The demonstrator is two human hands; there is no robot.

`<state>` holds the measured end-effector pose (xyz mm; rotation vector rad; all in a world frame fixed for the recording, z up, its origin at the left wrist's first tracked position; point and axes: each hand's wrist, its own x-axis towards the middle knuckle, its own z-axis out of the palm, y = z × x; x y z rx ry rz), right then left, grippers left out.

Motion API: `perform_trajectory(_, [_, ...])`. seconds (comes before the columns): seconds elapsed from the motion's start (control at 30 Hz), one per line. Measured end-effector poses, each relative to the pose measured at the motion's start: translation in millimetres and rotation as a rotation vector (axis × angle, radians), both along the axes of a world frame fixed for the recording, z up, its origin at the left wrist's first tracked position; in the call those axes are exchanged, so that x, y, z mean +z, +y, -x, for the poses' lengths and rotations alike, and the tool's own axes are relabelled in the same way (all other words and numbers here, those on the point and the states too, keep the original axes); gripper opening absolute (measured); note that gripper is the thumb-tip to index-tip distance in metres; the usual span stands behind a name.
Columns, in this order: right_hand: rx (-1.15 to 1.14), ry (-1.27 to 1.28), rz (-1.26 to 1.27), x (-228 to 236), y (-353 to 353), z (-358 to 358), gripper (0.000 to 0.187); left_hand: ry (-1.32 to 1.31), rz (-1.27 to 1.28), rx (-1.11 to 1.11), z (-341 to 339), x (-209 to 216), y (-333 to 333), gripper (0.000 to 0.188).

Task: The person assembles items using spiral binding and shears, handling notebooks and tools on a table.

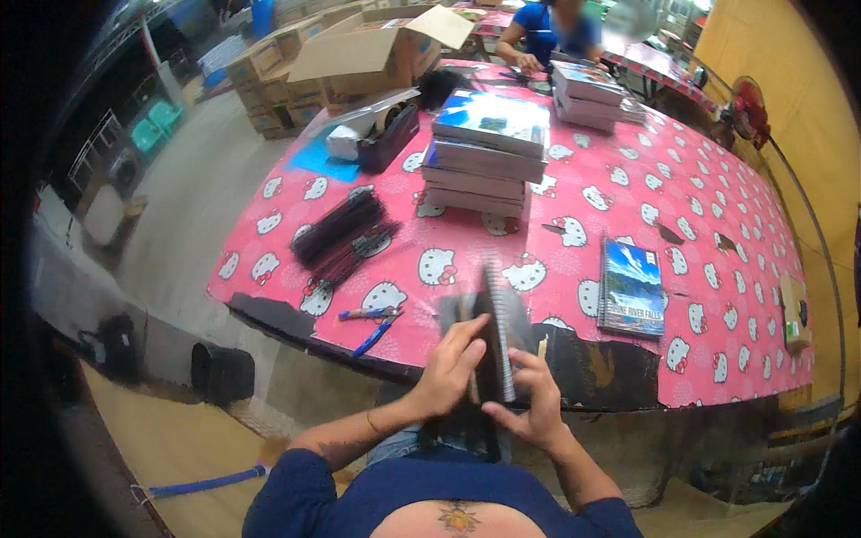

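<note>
Head view: left hand (pixel 451 361) and right hand (pixel 532 401) each pinch the spiral notebook (pixel 495 336) upright, near the pens (pixel 369 325)

Pink-clothed table (pixel 628 179), grey floor (pixel 197 188), yellow wall (pixel 789 81) w/ cardboard boxes (pixel 359 54).

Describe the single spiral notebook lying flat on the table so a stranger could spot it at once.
Start from the long table with the pink cat-print cloth and go to its near edge, right of the person's hands. There the single notebook lies flat. Unlike the tall stack of notebooks at the table's middle, it lies alone, its blue landscape cover up and its spiral along the left side.
</note>
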<state>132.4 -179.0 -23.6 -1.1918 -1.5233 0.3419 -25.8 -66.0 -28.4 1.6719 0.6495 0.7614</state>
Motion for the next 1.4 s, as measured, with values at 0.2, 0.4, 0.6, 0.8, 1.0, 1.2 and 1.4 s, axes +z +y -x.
perform_trajectory(0.2, [-0.272, -0.675, -0.263, -34, 34, 21, 0.049, 0.374, -0.171, 0.287, 42, -19, 82, 0.038])
perform_trajectory(0.4, [-0.372, -0.713, -0.213, 17, 85, 42, 0.043, 0.811, -1.056, 0.375, 127, -50, 74, 0.038])
perform_trajectory(0.6, [-0.285, -0.741, 0.016, 43, 129, 28, 0.029, 0.213, 0.114, 0.469, 115, -19, 61, 0.033])
perform_trajectory(0.8, [-0.312, -0.581, -0.054, 45, 132, 33, 0.022, -0.334, 0.727, 0.192, 70, 27, 26, 0.038])
perform_trajectory(1.0, [-0.288, -0.549, -0.015, 44, 132, 33, 0.019, -0.351, 0.792, 0.147, 64, 31, 36, 0.043])
perform_trajectory(1.2, [-0.290, -0.564, -0.080, 42, 133, 33, 0.017, 0.062, 0.150, 0.268, 70, 41, 41, 0.030])
perform_trajectory(1.4, [-0.322, -0.709, -0.140, 50, 119, 15, 0.030, 0.318, -0.524, 0.250, 75, 47, 58, 0.033])
